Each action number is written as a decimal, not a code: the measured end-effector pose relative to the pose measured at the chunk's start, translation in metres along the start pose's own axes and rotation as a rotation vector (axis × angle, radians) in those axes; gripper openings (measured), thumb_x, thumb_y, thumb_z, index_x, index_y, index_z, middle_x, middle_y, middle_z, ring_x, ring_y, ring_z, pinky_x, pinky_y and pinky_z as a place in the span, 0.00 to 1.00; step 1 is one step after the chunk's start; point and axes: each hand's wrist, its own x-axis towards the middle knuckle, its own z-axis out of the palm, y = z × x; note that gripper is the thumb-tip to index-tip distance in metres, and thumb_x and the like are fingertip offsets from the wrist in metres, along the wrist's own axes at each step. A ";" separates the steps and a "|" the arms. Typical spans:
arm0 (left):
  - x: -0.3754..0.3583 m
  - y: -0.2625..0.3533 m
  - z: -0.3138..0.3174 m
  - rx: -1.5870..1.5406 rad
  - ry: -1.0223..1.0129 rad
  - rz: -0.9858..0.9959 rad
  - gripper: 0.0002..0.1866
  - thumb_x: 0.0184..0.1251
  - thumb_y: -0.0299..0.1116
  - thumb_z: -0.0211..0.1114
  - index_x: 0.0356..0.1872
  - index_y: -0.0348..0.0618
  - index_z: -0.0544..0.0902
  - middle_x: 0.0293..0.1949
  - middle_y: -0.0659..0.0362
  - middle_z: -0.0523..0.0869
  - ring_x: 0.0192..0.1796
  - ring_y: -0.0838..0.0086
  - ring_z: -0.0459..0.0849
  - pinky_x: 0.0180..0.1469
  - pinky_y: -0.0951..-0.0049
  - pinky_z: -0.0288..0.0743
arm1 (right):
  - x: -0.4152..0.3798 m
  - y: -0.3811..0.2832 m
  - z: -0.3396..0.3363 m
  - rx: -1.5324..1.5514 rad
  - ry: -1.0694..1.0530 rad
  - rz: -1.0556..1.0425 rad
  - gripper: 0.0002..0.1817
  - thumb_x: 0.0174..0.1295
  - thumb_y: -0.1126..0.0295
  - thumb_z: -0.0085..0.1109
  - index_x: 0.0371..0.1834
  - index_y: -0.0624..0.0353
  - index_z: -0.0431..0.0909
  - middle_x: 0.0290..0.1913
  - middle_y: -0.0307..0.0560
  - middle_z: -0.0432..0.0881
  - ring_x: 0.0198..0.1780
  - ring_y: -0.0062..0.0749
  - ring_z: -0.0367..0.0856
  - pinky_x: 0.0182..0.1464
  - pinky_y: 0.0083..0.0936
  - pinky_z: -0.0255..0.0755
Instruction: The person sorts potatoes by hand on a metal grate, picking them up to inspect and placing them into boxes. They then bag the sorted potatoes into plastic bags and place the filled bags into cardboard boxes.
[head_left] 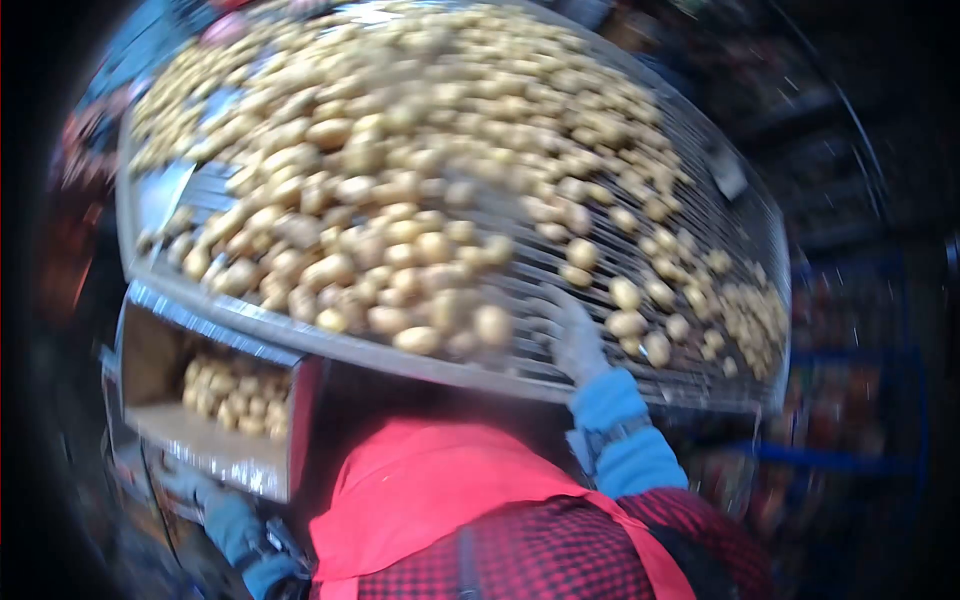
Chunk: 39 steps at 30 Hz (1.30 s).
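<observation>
Many potatoes (400, 250) lie heaped on a slatted metal sorting table (550, 355). My right hand (578, 338), in a pale glove, is over the bare slats near the front edge, with potatoes on both sides. Its fingers look stretched out though smeared by motion, and I see nothing held. My left hand (188, 484), also gloved, is low at the near side of a cardboard box (160, 400). Its fingers are too dim and blurred to read. Inside the box several potatoes (235, 398) are gathered at the back.
A raised metal rim (350, 350) borders the table. At the far left, part of another person in blue clothing (145, 50) shows beside it. A blue metal frame (850, 452) stands in the dark at the right. My red apron (430, 480) is below the table edge.
</observation>
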 end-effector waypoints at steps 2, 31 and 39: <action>0.041 -0.025 0.038 -0.114 0.126 0.242 0.23 0.80 0.37 0.62 0.69 0.35 0.78 0.69 0.43 0.79 0.66 0.55 0.80 0.71 0.60 0.74 | -0.005 0.000 0.003 -0.014 -0.053 -0.034 0.27 0.79 0.54 0.49 0.76 0.52 0.69 0.56 0.48 0.86 0.45 0.33 0.87 0.42 0.25 0.80; -0.462 0.403 0.086 -0.192 -1.022 1.514 0.35 0.52 0.31 0.74 0.67 0.45 0.79 0.67 0.41 0.77 0.68 0.42 0.74 0.70 0.42 0.68 | -0.068 -0.062 -0.236 -0.916 -0.575 -0.384 0.22 0.79 0.54 0.55 0.69 0.53 0.79 0.62 0.52 0.83 0.67 0.38 0.80 0.71 0.33 0.71; -0.465 0.392 0.090 -0.184 -0.985 1.482 0.31 0.55 0.27 0.73 0.64 0.41 0.80 0.65 0.40 0.80 0.66 0.41 0.77 0.70 0.44 0.70 | 0.084 -0.109 -0.261 -0.760 -0.113 -0.865 0.18 0.74 0.59 0.62 0.60 0.57 0.82 0.49 0.53 0.89 0.49 0.44 0.89 0.54 0.35 0.81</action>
